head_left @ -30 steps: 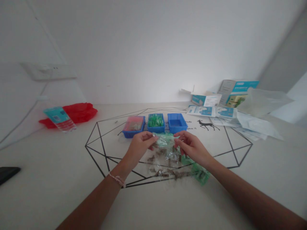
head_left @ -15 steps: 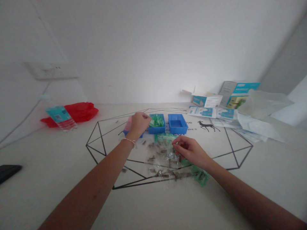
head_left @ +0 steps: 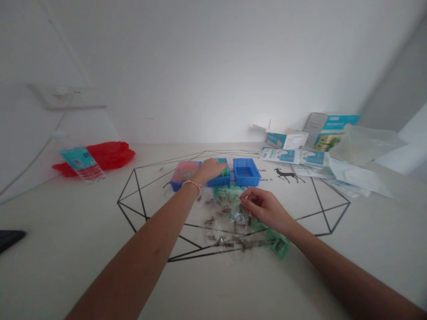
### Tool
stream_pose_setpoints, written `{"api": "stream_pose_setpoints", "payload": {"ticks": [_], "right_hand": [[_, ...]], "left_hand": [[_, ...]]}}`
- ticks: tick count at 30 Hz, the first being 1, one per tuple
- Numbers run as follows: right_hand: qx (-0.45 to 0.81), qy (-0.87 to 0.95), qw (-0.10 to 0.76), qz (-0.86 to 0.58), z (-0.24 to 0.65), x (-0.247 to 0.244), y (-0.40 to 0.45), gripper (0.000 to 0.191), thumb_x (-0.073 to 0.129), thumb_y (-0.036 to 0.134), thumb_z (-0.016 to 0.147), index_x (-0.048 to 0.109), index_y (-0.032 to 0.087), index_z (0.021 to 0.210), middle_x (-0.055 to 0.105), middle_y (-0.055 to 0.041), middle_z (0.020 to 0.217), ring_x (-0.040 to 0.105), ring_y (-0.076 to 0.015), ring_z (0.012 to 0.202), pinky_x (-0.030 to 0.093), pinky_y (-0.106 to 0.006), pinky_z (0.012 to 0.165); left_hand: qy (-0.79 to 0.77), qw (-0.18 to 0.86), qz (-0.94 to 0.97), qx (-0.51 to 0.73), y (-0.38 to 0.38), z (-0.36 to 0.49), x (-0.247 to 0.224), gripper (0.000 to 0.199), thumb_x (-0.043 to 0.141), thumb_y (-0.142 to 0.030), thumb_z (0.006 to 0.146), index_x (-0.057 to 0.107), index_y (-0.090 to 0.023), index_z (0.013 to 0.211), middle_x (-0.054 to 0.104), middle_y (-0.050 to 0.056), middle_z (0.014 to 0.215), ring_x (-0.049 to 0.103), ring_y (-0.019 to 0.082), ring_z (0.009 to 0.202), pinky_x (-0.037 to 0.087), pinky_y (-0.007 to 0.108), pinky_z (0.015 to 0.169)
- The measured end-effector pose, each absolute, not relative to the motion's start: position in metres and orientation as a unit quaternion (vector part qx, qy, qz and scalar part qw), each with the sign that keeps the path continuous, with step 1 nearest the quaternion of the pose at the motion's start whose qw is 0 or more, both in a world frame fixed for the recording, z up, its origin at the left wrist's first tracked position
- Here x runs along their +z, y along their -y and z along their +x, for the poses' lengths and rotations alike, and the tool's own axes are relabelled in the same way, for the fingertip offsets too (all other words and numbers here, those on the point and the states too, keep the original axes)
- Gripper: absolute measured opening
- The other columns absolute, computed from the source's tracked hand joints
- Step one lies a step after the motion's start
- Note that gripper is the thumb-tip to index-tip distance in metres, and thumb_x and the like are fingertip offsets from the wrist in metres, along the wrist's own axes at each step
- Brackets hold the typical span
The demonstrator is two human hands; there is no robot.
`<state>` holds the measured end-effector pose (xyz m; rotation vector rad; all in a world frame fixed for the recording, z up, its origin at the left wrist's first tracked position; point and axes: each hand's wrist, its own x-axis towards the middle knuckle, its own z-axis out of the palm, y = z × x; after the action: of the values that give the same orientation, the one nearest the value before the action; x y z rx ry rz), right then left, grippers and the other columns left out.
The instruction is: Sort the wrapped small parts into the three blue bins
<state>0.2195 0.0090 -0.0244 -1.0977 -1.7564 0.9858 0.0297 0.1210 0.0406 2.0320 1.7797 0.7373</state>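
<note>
Packets (head_left: 226,171) in the middle bin (head_left: 218,181), toward the tabletop's (head_left: 253,289) far edge, look light, limp, slippery: best pinched by corners. Whether left hand (head_left: 211,170) or right hand (head_left: 265,205) pinches anything, I cannot tell.

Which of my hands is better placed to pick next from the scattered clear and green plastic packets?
Probably your right hand: it's at the packets, while your left hand is farther from them, at the middle blue rectangular plastic bin.
</note>
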Motion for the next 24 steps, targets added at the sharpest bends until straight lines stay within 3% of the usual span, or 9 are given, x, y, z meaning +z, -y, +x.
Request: {"api": "stream_pose_setpoints", "payload": {"ticks": [5,8,12,17,20,24], "right_hand": [[0.3,0.704,0.441,-0.47,0.226,-0.022,-0.015,0.021,0.059,0.039,0.086,0.064,0.019,0.088,0.062,-0.0009,0.065,0.055,-0.0148,0.055,0.041,-0.026,0.051],[0.211,0.71,0.449,-0.5,0.235,-0.021,-0.022,0.018,0.059,0.036,0.086,0.065,0.019,0.084,0.067,-0.0034,0.071,0.059,-0.0166,0.062,0.044,-0.027,0.057],[0.138,0.737,0.385,-0.538,0.249,-0.026,-0.032,0.017,0.056,0.024,0.084,0.069,0.018,0.093,0.072,-0.0058,0.08,0.063,-0.0172,0.063,0.05,-0.03,0.063],[0.09,0.806,0.316,-0.492,0.254,-0.04,-0.039,0.028,0.052,0.022,0.089,0.07,0.017,0.11,0.075,-0.0134,0.109,0.07,-0.0248,0.092,0.054,-0.037,0.083],[0.07,0.832,0.292,-0.467,0.251,-0.046,-0.038,0.031,0.048,0.02,0.092,0.068,0.017,0.116,0.073,-0.0145,0.114,0.067,-0.0277,0.104,0.052,-0.042,0.093],[0.098,0.827,0.283,-0.476,0.25,-0.047,-0.037,0.03,0.052,0.015,0.087,0.066,0.018,0.113,0.072,-0.0136,0.112,0.066,-0.0271,0.106,0.051,-0.04,0.094]], "left_hand": [[-0.61,0.113,0.757,0.205,-0.117,0.033,0.031,0.044,0.056,-0.053,0.083,0.056,-0.021,0.053,0.065,0.011,0.063,0.065,0.026,0.073,0.041,0.032,0.064],[-0.619,0.064,0.755,0.207,-0.115,0.035,0.021,0.034,0.057,-0.045,0.084,0.068,-0.017,0.068,0.07,0.012,0.073,0.066,0.025,0.076,0.043,0.031,0.066],[-0.622,0.017,0.742,0.25,-0.112,0.035,0.014,0.025,0.065,-0.036,0.081,0.073,-0.014,0.087,0.074,0.012,0.088,0.067,0.025,0.088,0.048,0.03,0.076],[-0.614,-0.009,0.731,0.299,-0.102,0.029,0.009,0.025,0.07,-0.033,0.081,0.073,-0.011,0.092,0.073,0.014,0.094,0.067,0.028,0.099,0.05,0.035,0.089],[-0.58,-0.017,0.732,0.357,-0.085,0.022,0.004,0.027,0.07,-0.024,0.081,0.071,-0.008,0.102,0.072,0.017,0.102,0.065,0.028,0.105,0.049,0.037,0.095],[-0.548,0.073,0.743,0.377,-0.05,0.013,-0.003,0.022,0.068,-0.019,0.08,0.071,-0.011,0.1,0.072,0.01,0.093,0.066,0.021,0.081,0.053,0.034,0.081]]}}
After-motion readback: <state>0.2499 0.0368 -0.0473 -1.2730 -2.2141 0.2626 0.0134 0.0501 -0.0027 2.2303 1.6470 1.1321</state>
